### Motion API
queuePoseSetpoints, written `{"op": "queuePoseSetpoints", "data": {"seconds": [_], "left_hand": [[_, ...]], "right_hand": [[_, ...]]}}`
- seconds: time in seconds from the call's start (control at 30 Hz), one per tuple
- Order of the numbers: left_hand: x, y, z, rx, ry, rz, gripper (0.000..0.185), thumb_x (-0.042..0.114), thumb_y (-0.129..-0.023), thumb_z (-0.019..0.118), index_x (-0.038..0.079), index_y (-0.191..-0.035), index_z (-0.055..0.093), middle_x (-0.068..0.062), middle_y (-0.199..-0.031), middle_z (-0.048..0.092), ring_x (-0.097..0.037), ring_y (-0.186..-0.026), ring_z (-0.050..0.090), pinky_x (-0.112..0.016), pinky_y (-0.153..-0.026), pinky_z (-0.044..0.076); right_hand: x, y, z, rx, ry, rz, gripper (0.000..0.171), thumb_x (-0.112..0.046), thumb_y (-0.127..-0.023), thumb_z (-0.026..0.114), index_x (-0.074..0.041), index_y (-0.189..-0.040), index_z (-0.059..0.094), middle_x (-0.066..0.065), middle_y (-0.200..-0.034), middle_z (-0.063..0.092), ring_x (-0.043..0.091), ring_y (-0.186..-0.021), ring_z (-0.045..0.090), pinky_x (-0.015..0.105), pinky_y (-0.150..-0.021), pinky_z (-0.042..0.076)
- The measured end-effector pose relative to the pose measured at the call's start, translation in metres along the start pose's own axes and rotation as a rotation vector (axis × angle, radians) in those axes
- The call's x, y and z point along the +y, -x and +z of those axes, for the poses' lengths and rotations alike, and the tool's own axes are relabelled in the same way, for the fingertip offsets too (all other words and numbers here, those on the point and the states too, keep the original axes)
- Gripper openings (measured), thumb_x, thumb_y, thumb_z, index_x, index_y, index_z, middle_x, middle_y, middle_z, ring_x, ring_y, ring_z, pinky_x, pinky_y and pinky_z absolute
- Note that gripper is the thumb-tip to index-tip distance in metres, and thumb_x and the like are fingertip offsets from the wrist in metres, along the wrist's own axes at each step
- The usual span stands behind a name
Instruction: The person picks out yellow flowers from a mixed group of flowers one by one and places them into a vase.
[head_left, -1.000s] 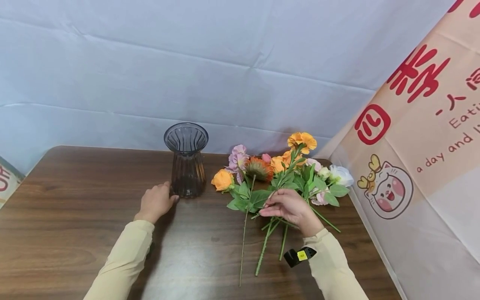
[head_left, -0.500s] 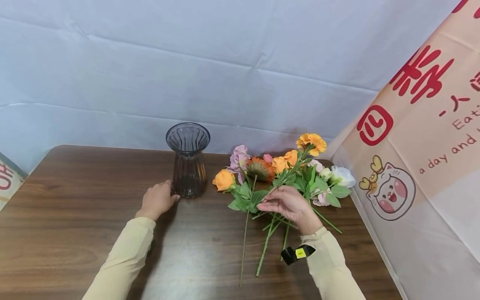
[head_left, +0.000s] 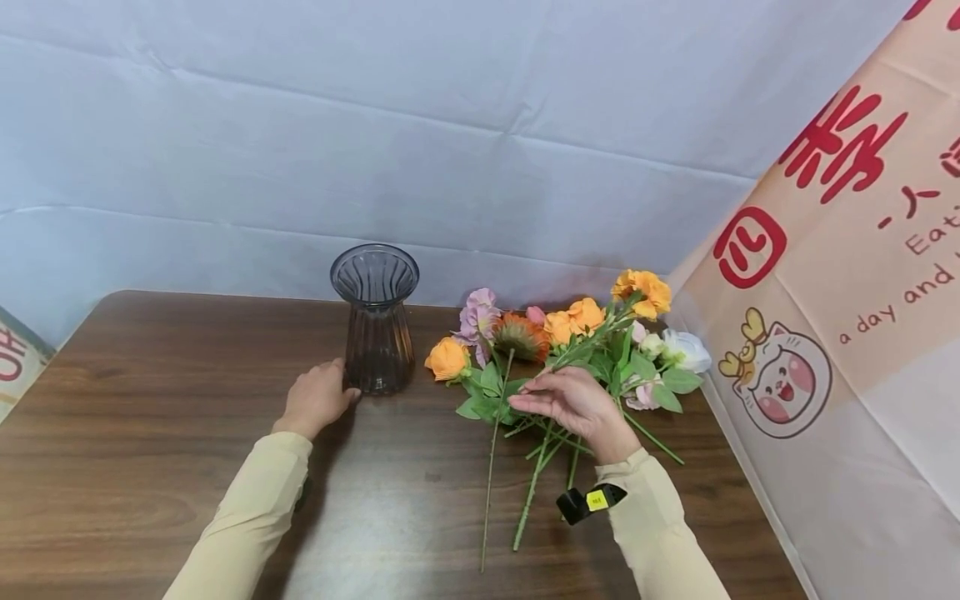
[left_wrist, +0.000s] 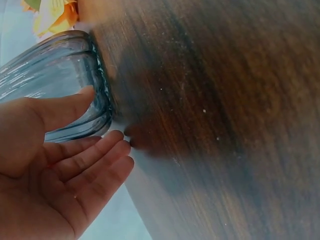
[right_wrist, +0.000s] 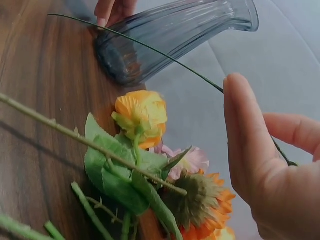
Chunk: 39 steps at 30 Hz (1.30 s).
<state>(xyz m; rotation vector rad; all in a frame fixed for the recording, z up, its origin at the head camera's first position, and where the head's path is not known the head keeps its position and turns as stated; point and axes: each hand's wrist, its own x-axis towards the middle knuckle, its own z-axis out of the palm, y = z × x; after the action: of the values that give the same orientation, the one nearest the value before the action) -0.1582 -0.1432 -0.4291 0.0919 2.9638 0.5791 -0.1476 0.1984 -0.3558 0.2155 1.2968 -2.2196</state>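
In the head view my right hand (head_left: pixel 573 408) pinches the thin green stem (right_wrist: pixel 185 66) of an orange ruffled flower (head_left: pixel 642 293). The bloom tilts toward the back right, above the other flowers. Beyond my fingertips, the bare stem stretches toward the vase in the right wrist view. The tall grey glass vase (head_left: pixel 378 342) stands upright with its mouth flared. At its lower left side is my left hand (head_left: pixel 318 398), thumb and relaxed fingers at the base. In the left wrist view its fingers (left_wrist: pixel 95 185) are nearly straight, the thumb overlapping the glass.
Several artificial flowers lie right of the vase: an orange rose (head_left: pixel 447 359), a lilac bloom (head_left: pixel 477 318), a rust-orange flower (head_left: pixel 522 337) with a long stem toward the front, and a pale blue-white rose (head_left: pixel 686 351). White cloth (head_left: pixel 450 125) hangs behind the wooden table (head_left: pixel 165 417).
The orange flower's bloom has swung to the right and slightly down, while my right hand has shifted slightly to the left. My left hand and the vase have stayed in place.
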Motion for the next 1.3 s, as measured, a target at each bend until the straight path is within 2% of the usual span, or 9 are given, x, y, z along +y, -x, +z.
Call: {"op": "queuePoseSetpoints", "data": {"seconds": [0.23,0.67,0.77,0.83,0.9,0.97,1.03,1.17,1.3], "left_hand": [[-0.001,0.0,0.001,0.032,-0.006,0.017,0.052,0.021,-0.086,0.064,-0.014,-0.12,0.047,-0.032,-0.107,0.057,-0.047,-0.093,0.055,-0.054,-0.077,0.045],[0.0,0.002,-0.001,0.039,-0.004,0.018,0.049,0.02,-0.086,0.063,-0.013,-0.119,0.048,-0.032,-0.106,0.057,-0.047,-0.091,0.056,-0.055,-0.076,0.045],[0.0,0.003,-0.001,0.054,-0.006,0.022,0.047,0.019,-0.085,0.064,-0.012,-0.117,0.05,-0.031,-0.105,0.058,-0.047,-0.089,0.056,-0.055,-0.075,0.045],[0.001,0.003,-0.001,0.066,-0.009,0.026,0.046,0.019,-0.085,0.064,-0.012,-0.116,0.051,-0.031,-0.103,0.059,-0.047,-0.087,0.057,-0.054,-0.074,0.045],[0.001,0.003,0.0,0.072,-0.01,0.031,0.046,0.019,-0.084,0.065,-0.012,-0.115,0.051,-0.031,-0.102,0.059,-0.046,-0.087,0.057,-0.054,-0.073,0.045],[0.001,0.003,0.0,0.075,-0.01,0.036,0.045,0.019,-0.084,0.065,-0.012,-0.114,0.051,-0.031,-0.101,0.059,-0.046,-0.086,0.057,-0.054,-0.073,0.045],[0.001,0.003,0.0,0.074,-0.009,0.041,0.045,0.019,-0.084,0.065,-0.012,-0.113,0.052,-0.03,-0.101,0.059,-0.046,-0.087,0.057,-0.054,-0.074,0.045],[0.0,0.004,0.0,0.07,-0.009,0.038,0.046,0.02,-0.084,0.065,-0.011,-0.115,0.051,-0.03,-0.103,0.059,-0.046,-0.088,0.057,-0.055,-0.075,0.045],[-0.001,0.004,0.0,0.066,-0.013,0.037,0.047,0.021,-0.084,0.065,-0.011,-0.115,0.051,-0.029,-0.103,0.059,-0.046,-0.088,0.057,-0.055,-0.074,0.045]], "right_hand": [[-0.004,-0.005,0.008,-0.001,-0.058,0.004,0.033,0.016,-0.09,0.031,0.011,-0.076,0.06,0.027,-0.088,0.052,0.034,-0.082,0.065,0.036,-0.081,0.05],[-0.025,-0.005,0.027,-0.042,-0.118,-0.033,0.034,0.015,-0.092,0.03,0.012,-0.079,0.062,0.024,-0.084,0.054,0.035,-0.084,0.064,0.036,-0.08,0.05],[-0.03,-0.006,0.034,-0.026,-0.146,-0.048,0.034,0.015,-0.092,0.031,0.013,-0.08,0.062,0.026,-0.096,0.047,0.036,-0.083,0.064,0.036,-0.08,0.05],[-0.032,-0.006,0.039,-0.007,-0.17,-0.057,0.034,0.016,-0.091,0.031,0.013,-0.081,0.064,0.026,-0.117,0.038,0.036,-0.082,0.064,0.037,-0.079,0.05],[-0.035,-0.006,0.043,-0.006,-0.191,-0.062,0.035,0.017,-0.09,0.031,0.012,-0.082,0.065,0.019,-0.139,0.021,0.035,-0.084,0.063,0.038,-0.081,0.05],[-0.038,-0.007,0.048,-0.001,-0.206,-0.064,0.035,0.018,-0.089,0.032,0.01,-0.078,0.064,0.012,-0.144,0.014,0.035,-0.085,0.063,0.04,-0.081,0.049],[-0.041,-0.006,0.052,-0.005,-0.2,-0.075,0.034,0.017,-0.089,0.033,0.009,-0.071,0.06,0.017,-0.139,0.022,0.035,-0.088,0.062,0.04,-0.082,0.049],[-0.049,-0.006,0.061,-0.033,-0.18,-0.105,0.035,0.016,-0.09,0.034,0.006,-0.063,0.055,0.027,-0.103,0.045,0.036,-0.091,0.062,0.04,-0.083,0.048],[-0.059,-0.006,0.072,-0.053,-0.188,-0.136,0.033,0.016,-0.09,0.035,0.011,-0.071,0.061,0.029,-0.102,0.047,0.036,-0.089,0.062,0.039,-0.083,0.049]]}}
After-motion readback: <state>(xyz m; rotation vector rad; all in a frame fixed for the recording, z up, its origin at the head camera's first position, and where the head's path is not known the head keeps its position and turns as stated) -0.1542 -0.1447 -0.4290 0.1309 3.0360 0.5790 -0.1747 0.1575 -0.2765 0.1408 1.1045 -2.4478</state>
